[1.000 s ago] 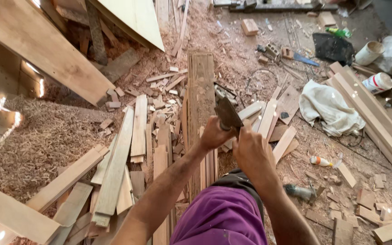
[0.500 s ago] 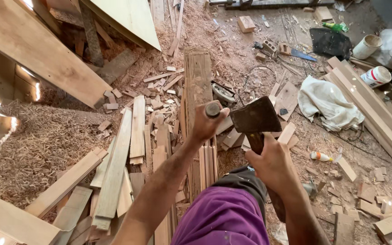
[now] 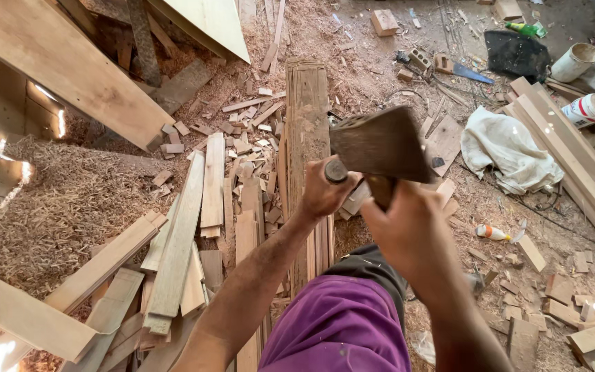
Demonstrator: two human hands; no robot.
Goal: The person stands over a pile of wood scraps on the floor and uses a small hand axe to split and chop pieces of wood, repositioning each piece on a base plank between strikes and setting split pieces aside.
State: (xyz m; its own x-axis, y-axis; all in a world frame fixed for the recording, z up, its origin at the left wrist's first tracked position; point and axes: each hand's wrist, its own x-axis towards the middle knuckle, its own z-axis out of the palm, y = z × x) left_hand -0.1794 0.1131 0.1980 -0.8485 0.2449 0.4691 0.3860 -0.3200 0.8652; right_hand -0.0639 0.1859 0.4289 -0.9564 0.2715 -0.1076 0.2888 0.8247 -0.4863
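A: Right hand (image 3: pixel 408 231) is up high, fist wrapped tight round the wooden handle of a hatchet (image 3: pixel 380 145), forearm running back to the lower right corner.

B: And that head is broad and wedge-shaped, dull grey-brown metal, tipped up above the knuckles, flat face turned to the camera.

A: Left hand (image 3: pixel 325 193) sits just beside it, lower and to the left, forearm angled up from the bottom of the picture. Fingers curled closed round a dark rounded stub, maybe the butt of a chisel or peg; too little shows to say which.

B: Both hands hover over the long plank (image 3: pixel 308 103), upright in the view, rough grey weathered grain, running from the person's purple lap up into the sawdust.

A: Left of the plank, a fan of pale sawn slats (image 3: pixel 180 248), flat and straight-edged, overlapping one another on the floor.

B: Beyond those, a soft heap of curly wood shavings (image 3: pixel 56 200), stringy and tan, patches of sunlight on it.

A: Off to the right, a crumpled white cloth (image 3: pixel 507 148), limp and creased, lying near stacked pale boards (image 3: pixel 573 165).

B: Two white cylindrical tubs (image 3: pixel 583 107) at the upper right, and little square offcuts (image 3: pixel 587 337) scattered over the dusty floor at the lower right
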